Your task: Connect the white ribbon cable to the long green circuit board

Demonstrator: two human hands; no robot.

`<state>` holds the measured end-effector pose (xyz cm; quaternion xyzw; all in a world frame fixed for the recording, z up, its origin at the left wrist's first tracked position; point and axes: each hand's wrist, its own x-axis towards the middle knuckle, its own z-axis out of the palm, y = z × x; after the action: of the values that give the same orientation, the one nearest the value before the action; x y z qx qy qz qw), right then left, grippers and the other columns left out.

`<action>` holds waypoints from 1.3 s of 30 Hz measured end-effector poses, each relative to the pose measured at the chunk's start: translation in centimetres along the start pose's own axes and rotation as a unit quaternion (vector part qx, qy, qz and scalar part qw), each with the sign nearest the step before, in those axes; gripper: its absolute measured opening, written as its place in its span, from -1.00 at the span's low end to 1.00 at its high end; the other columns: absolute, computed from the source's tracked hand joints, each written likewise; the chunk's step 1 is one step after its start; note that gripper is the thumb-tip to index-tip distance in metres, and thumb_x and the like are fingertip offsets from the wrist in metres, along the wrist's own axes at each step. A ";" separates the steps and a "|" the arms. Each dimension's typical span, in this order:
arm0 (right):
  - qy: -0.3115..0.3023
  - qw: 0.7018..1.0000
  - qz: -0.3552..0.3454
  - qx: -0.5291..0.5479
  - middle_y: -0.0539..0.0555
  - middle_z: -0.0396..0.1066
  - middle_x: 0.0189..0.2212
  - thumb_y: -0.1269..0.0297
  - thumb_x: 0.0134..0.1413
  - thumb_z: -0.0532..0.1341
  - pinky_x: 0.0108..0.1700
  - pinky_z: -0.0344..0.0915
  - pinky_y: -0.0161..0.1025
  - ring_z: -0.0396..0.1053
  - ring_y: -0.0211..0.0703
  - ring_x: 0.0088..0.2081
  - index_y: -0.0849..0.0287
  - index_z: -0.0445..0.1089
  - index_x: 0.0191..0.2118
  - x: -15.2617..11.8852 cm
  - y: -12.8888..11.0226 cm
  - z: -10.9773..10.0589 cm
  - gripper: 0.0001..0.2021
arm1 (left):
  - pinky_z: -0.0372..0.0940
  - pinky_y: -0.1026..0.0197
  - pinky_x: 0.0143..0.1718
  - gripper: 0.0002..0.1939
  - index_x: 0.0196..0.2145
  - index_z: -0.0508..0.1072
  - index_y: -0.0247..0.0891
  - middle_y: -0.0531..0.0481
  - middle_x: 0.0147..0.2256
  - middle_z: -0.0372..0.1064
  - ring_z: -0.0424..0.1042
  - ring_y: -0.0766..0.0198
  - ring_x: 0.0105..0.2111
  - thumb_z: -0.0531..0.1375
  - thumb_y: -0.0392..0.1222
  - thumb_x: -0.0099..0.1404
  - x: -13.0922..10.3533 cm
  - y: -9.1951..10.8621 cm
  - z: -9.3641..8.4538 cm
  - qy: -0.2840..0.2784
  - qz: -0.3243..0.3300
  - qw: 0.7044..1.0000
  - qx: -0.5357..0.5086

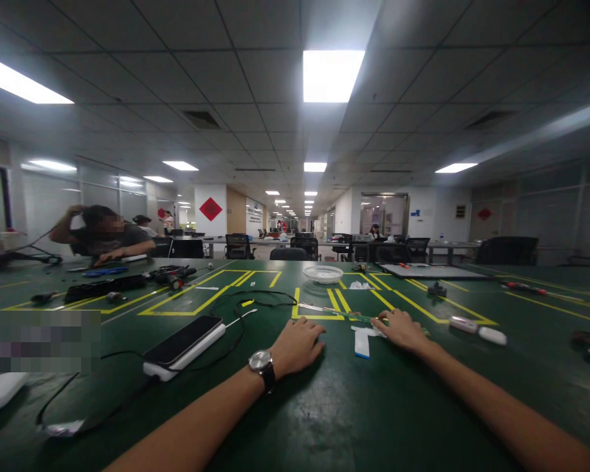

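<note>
My left hand [299,344], with a watch [260,362] on its wrist, lies palm down on the green table [319,419]. Its fingers are loosely spread and hold nothing. To the right, my right hand [402,329] rests over the right part of a thin green strip [360,317], fingers stretched out towards the left. A white strip with a blue end [362,343] lies beside its fingertips, with crumpled white pieces partly beneath them. Thin pale wires [314,307] run left from the green strip. Whatever lies under my right palm is hidden.
A phone [187,341] lies on a white block at left, amid black cable [238,337]. A white woven basket [323,273] stands further back. Two small white objects, one a rounded case [492,336], lie right. Tools and black parts [105,287] are far left, near a seated person [103,236].
</note>
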<state>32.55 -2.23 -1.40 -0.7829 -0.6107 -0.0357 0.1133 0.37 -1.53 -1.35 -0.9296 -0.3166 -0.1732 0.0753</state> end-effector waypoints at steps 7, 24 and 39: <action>-0.003 1.000 -0.004 -0.011 0.28 0.29 0.09 -0.08 0.25 0.00 0.06 0.18 0.28 0.19 0.28 0.16 0.10 0.36 0.10 -0.6 -0.3 0.0 -0.51 | 0.26 -0.03 0.01 -0.64 0.10 0.37 -0.15 -0.11 0.03 0.39 0.32 0.02 0.05 0.03 -0.04 0.43 0.0 0.0 0.2 -0.005 0.002 1.000 0.007; -0.062 0.998 -0.022 0.012 0.31 0.19 0.20 -0.32 0.23 -0.22 0.18 0.04 0.33 0.13 0.30 0.24 0.06 0.15 0.32 -0.9 0.0 -0.3 -0.24 | 0.25 -0.04 0.02 -0.62 0.12 0.36 -0.15 -0.13 0.03 0.40 0.33 0.01 0.06 0.03 -0.03 0.42 -0.1 0.1 -0.2 -0.015 -0.005 1.000 0.001; -0.092 0.970 -0.224 0.031 0.24 0.29 0.15 -0.31 0.24 -0.14 0.21 0.06 0.20 0.22 0.22 0.17 0.01 0.30 0.24 -1.4 -1.6 -0.7 -0.31 | 0.22 0.00 0.04 -0.66 0.09 0.38 -0.17 -0.11 0.04 0.39 0.30 0.05 0.06 0.04 -0.07 0.45 0.3 -0.5 -1.8 0.014 -0.013 1.000 -0.001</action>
<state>30.68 -3.34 -0.78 -0.6225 -0.7789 0.0309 0.0697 -0.24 -1.39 0.48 -0.9230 -0.3271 -0.1880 0.0763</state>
